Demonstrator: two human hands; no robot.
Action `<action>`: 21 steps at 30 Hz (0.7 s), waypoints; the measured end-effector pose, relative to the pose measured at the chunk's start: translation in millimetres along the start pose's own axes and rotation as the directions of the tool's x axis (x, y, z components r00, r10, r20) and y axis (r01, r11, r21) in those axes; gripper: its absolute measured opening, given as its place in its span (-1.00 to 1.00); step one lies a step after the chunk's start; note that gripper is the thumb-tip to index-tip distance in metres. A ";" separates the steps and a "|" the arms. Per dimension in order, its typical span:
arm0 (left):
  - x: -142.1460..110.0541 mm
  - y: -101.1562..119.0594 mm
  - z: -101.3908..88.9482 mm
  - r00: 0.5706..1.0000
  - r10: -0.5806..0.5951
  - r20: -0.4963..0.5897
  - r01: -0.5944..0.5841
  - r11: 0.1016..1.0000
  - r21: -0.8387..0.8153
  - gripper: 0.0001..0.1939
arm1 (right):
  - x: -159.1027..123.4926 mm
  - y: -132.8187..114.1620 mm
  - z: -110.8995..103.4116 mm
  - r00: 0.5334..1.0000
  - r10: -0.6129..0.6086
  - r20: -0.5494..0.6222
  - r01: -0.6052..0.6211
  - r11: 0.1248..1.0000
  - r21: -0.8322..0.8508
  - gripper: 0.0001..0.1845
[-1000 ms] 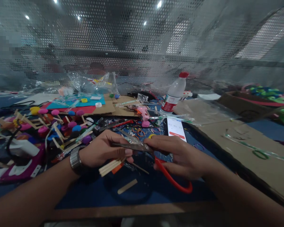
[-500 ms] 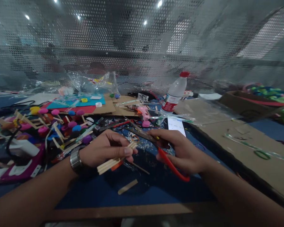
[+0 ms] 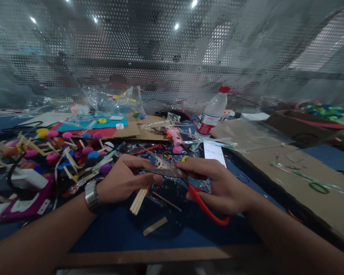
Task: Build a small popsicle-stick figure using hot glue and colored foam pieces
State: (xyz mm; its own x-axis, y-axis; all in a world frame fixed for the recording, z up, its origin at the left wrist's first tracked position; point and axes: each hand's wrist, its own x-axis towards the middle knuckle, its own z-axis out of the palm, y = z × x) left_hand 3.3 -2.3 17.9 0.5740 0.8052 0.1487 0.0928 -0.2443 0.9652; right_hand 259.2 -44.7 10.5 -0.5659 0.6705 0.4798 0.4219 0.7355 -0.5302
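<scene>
A small bundle of thin wooden sticks (image 3: 139,201) is pinched in my left hand (image 3: 126,178), its lower ends pointing down toward the table. My right hand (image 3: 218,183) is closed around a pair of scissors with a red handle (image 3: 208,208). The metal blades (image 3: 167,172) reach across to my left fingers, at the upper end of the bundle. Whether the blades touch the sticks is hard to make out. Beneath my hands, a flat craft stick (image 3: 155,226) and a thinner stick (image 3: 166,201) lie on the blue table surface (image 3: 195,236).
At left, many small wooden pieces with coloured round tops (image 3: 87,151) crowd a purple power strip (image 3: 31,202). Ahead are a pink glue gun (image 3: 175,139), a phone (image 3: 213,153) and a bottle with a red cap (image 3: 213,110). Cardboard (image 3: 298,179) and a box (image 3: 292,126) occupy the right.
The stick bundle has tilted to point more steeply down. The scissors have swung left and level, bringing the blades over to my left fingertips.
</scene>
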 end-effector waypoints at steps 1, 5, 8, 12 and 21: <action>0.1 0.3 -0.2 1.000 0.004 0.010 -0.005 1.000 0.002 -0.78 | -0.3 0.5 0.1 1.000 0.000 0.004 0.000 1.000 -0.006 -0.50; -0.1 1.1 -0.7 1.000 0.025 -0.001 -0.025 0.998 0.049 -0.79 | -0.6 1.2 0.0 1.000 0.003 0.014 -0.002 1.000 -0.031 -0.48; -0.1 1.2 -1.0 0.998 0.057 0.003 -0.058 0.997 0.053 -0.81 | -0.3 1.0 -0.9 0.999 -0.009 0.033 0.009 1.000 -0.007 -0.48; 0.7 1.9 -1.4 0.997 0.079 0.018 -0.080 0.994 0.073 -0.80 | -1.4 2.5 -2.1 0.997 -0.043 0.059 0.043 0.999 -0.002 -0.48; -0.6 1.7 -0.7 0.998 0.028 0.052 -0.028 1.000 -0.006 -0.83 | -3.0 1.3 -5.0 0.992 -0.096 0.088 0.105 0.989 -0.102 -0.50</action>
State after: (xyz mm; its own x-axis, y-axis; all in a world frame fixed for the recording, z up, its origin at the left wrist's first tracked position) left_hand 2.5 -2.8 19.6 0.6180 0.7688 0.1642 0.0723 -0.2636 0.9619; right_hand 265.0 -45.3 11.8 -0.6636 0.5856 0.4654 0.4302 0.8078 -0.4030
